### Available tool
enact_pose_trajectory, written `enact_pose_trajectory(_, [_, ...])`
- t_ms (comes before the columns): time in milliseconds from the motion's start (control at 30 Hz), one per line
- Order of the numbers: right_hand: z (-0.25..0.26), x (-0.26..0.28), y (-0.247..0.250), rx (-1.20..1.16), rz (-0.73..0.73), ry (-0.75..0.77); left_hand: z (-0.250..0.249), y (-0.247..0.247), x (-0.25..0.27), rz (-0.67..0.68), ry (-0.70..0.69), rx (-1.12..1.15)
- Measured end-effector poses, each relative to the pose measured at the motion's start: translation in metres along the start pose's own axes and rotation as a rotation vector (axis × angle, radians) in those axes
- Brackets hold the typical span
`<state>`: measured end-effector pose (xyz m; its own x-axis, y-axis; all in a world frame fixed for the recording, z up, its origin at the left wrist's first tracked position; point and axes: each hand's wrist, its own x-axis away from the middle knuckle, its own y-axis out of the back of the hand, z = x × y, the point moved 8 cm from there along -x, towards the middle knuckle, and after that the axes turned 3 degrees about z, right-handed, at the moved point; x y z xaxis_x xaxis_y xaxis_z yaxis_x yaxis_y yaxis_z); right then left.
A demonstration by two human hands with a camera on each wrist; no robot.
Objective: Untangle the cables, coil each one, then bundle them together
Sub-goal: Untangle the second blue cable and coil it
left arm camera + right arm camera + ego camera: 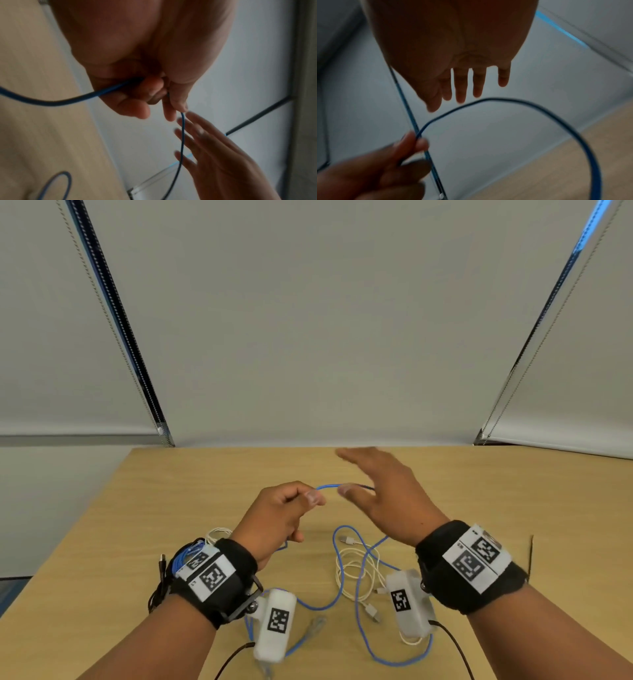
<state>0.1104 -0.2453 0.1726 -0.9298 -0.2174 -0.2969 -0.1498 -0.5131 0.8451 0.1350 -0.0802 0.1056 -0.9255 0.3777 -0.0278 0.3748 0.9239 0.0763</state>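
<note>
Above the light wooden tabletop (205, 484), your left hand (281, 518) pinches the thin blue cable (356, 587) between thumb and fingers, lifting an arc of it. Your right hand (383, 494) hovers beside that arc, fingers straight and spread, holding nothing. Below, the blue cable's slack lies looped over a loosely coiled white cable (349, 573).

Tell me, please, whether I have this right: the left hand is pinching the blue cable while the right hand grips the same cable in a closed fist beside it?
Not quite. The left hand does pinch the blue cable, but the right hand is not a closed fist: its fingers are straight and spread, holding nothing, with the cable arching just past them. The right wrist view shows this most clearly.
</note>
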Motion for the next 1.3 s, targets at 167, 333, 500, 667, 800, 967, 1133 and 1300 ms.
enact_pose_trajectory(167, [-0.010,-0.001,-0.009,-0.226,0.060,-0.042,-0.003,0.000,-0.010,0.001,-0.059,-0.043])
enact_pose_trajectory(333, [-0.063,0.005,0.026,-0.445,-0.311,-0.277,0.037,0.017,-0.009,0.049,0.004,-0.392])
enact_pose_trajectory(500, [-0.091,0.014,0.040,-0.129,-0.231,-0.395,0.063,0.041,-0.004,-0.065,0.120,-0.173])
enact_pose_trajectory(667, [-0.014,0.014,0.022,-0.031,-0.237,0.062,0.029,0.022,-0.012,-0.099,0.007,-0.342])
enact_pose_trajectory(800, [-0.004,0.010,-0.034,0.050,0.169,-0.021,-0.001,-0.001,-0.012,0.019,-0.119,-0.240])
enact_pose_trajectory(967, [-0.021,0.009,-0.011,-0.207,-0.034,-0.065,0.003,0.009,-0.005,0.069,-0.024,-0.107])
enact_pose_trajectory(1133, [-0.049,0.007,0.005,-0.314,-0.250,-0.218,0.009,0.006,0.008,0.143,0.010,0.020])
enact_pose_trajectory(1300, [-0.065,0.009,-0.005,-0.305,-0.156,-0.307,0.002,0.007,0.012,0.152,0.012,0.430])
